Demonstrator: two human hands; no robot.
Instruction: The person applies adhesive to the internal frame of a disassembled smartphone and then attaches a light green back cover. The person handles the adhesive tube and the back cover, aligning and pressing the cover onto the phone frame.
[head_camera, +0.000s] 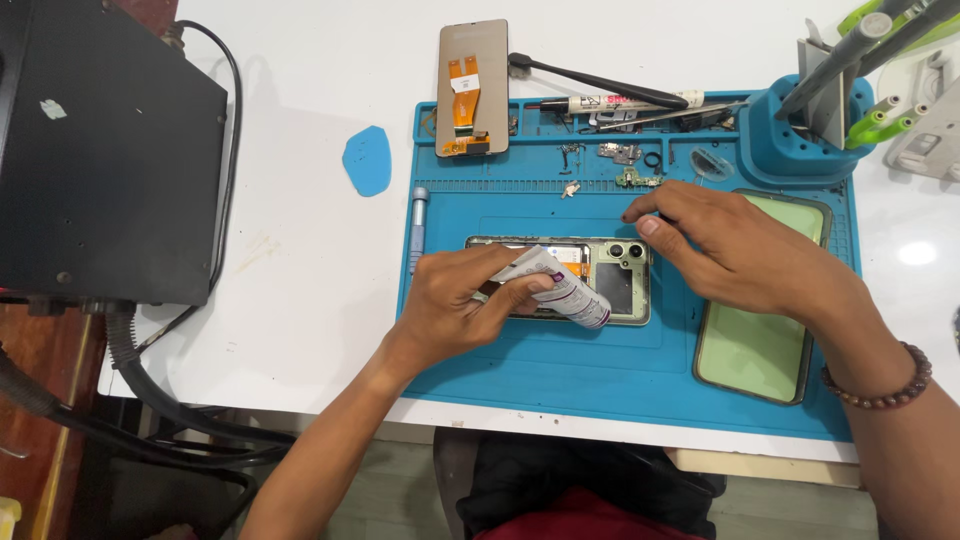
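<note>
Two hands working over an opened phone on a blue mat.

The left hand (455, 300) is closing its grip around a white glue tube (560, 283), which is lying tilted across the green phone frame (620, 285) at the centre of the repair mat (600, 370) on the white counter (300, 260). The right hand (735, 250) is pinching its fingertips (648, 226) together just above the frame's camera corner; whether they are gripping anything is too small to tell. A green back cover (755, 350) is lying just beside it.
</note>
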